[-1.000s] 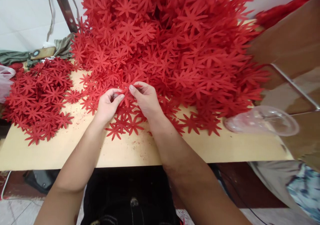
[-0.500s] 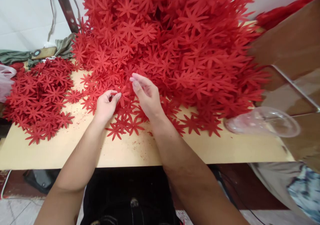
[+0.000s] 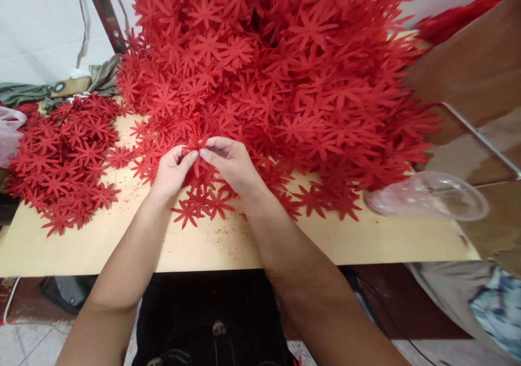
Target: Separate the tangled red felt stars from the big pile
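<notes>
A red flower-shaped cutout (image 3: pixel 197 162) with long narrow petals is held up between both hands, just in front of a large heap of like red cutouts (image 3: pixel 260 73). My left hand (image 3: pixel 171 169) pinches its left side between thumb and fingers. On its right side, the thumb and forefinger of my right hand (image 3: pixel 231 162) close on a petal. Several loose red cutouts (image 3: pixel 220 203) lie flat on the table below the hands.
A smaller, darker pile of red cutouts (image 3: pixel 65 160) sits on the left of the pale tabletop (image 3: pixel 130 246). At right, a clear plastic cup (image 3: pixel 427 197) lies on its side against cardboard (image 3: pixel 468 84). A plastic bag (image 3: pixel 10 133) is at the left edge.
My right hand has moved left and down from above the heap and now grips the cutout. My left hand stays nearly in place, still pinching it.
</notes>
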### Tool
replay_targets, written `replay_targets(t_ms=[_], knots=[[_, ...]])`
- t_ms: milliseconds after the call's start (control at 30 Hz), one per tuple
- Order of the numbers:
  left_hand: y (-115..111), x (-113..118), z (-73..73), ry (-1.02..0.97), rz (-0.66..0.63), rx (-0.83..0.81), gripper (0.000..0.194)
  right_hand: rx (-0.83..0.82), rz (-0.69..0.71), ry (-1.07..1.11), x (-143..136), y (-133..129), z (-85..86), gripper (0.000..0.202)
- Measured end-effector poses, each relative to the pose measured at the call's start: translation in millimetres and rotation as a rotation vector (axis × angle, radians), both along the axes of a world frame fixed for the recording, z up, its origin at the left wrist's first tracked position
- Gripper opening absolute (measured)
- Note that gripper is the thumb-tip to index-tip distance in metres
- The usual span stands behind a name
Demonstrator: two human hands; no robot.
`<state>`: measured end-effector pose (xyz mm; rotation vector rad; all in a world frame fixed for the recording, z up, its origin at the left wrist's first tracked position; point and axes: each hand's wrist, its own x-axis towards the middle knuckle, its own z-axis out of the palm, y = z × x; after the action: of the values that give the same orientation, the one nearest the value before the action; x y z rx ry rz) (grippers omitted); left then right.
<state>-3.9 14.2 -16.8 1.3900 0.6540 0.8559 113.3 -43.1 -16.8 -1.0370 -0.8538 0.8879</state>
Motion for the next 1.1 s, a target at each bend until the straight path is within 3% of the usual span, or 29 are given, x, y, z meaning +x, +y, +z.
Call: replay_targets(t_ms=[167,367,533,767,967,1100], knots=[[0.3,-0.9,6.8,0.055,-0.008,-0.012,0.026,-0.025,-0.174,0.061,15.2,2.4,-5.2,0.028],[4.4,-0.6,-1.3,0.155,0.109,0.025,0.027,-0.013,-0.359,-0.035,21.4,5.7,-7.6,0.030],[9.1,-3.7,-6.6,0.164,0.225,0.044,0.043,-0.029,-0.357,-0.131,18.1,3.8,-5.4,0.039],[9.2,1.2,-3.0,0.047,0.203,-0.012,0.036,-0.052,-0.347,-0.210,19.6,3.1,-6.9,0.053],[5.6,-4.0,0.5,0.135,0.264,0.155,0.041,-0.038,-0.312,-0.245,13.4,-2.8,2.5,0.061],[5.8,-6.6,-1.3,0.236,0.276,0.199,0.046,0.024,-0.218,-0.178,8.0,-4.6,4.3,0.051]])
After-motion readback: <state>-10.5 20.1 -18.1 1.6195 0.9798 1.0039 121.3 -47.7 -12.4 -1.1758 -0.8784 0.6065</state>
